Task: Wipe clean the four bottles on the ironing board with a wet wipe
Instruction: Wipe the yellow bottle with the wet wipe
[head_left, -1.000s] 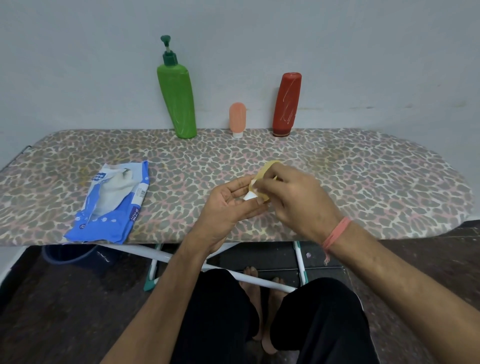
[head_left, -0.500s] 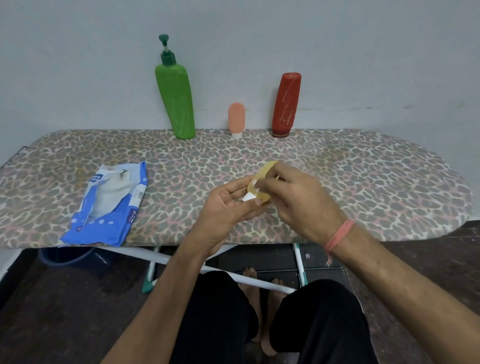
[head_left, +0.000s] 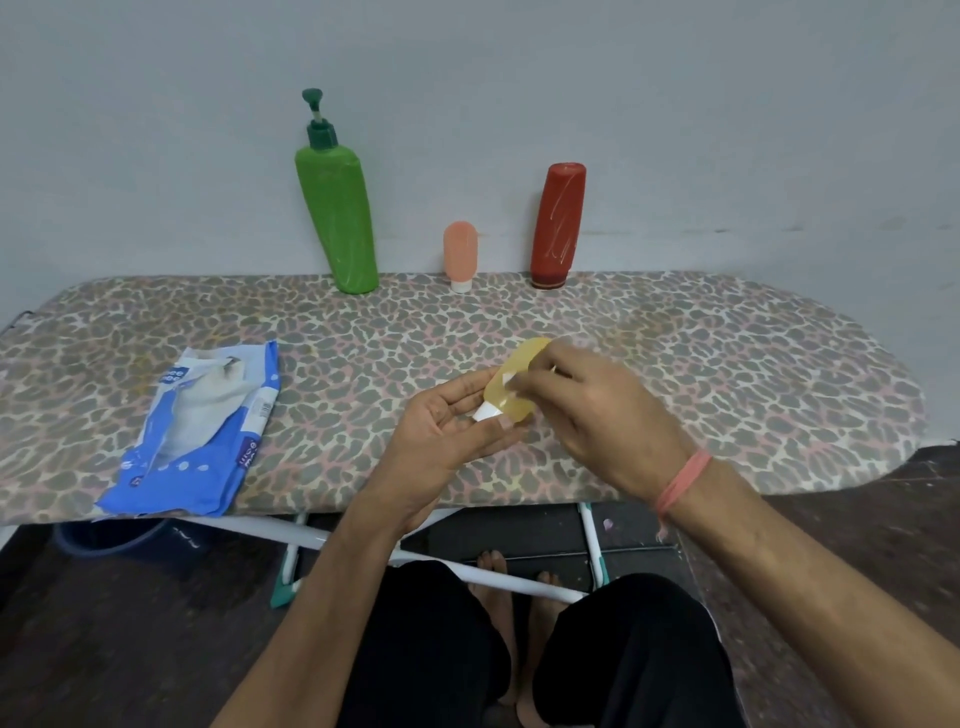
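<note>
I am viewing the work area from the head camera, looking down over the ironing board (head_left: 675, 374). The left hand (head_left: 447, 431) is holding the small yellow bottle (head_left: 511, 387) above the board's near edge, thumb and fingertips curled round its lower end near the white cap (head_left: 487, 412). This grip is leaving most of the bottle body exposed, which I judge to be the reason for holding it low and tilted toward the other hand.

The right hand (head_left: 597, 410) is closing its fingers against the upper face of the yellow bottle, pinching a small white piece there that I take to be the wet wipe (head_left: 510, 378) (only a sliver is showing, so its extent cannot be confirmed). The hand is working from above, so that the left hand is acting as the fixture and the right as the wiping tool.

The other three bottles are standing at the far edge of the board against the wall: the green pump bottle (head_left: 337, 223) on the left, the small peach bottle (head_left: 460, 254) in the middle on its cap, and the red bottle (head_left: 557, 223) on the right, also cap-down. They are sitting well apart from the hands, out of the way of the wiping.

The blue wipes packet (head_left: 197, 431) is lying on the board's left side, near the front edge, within reach of the left hand.

I cannot tell from this view which of the standing bottles are already clean.
</note>
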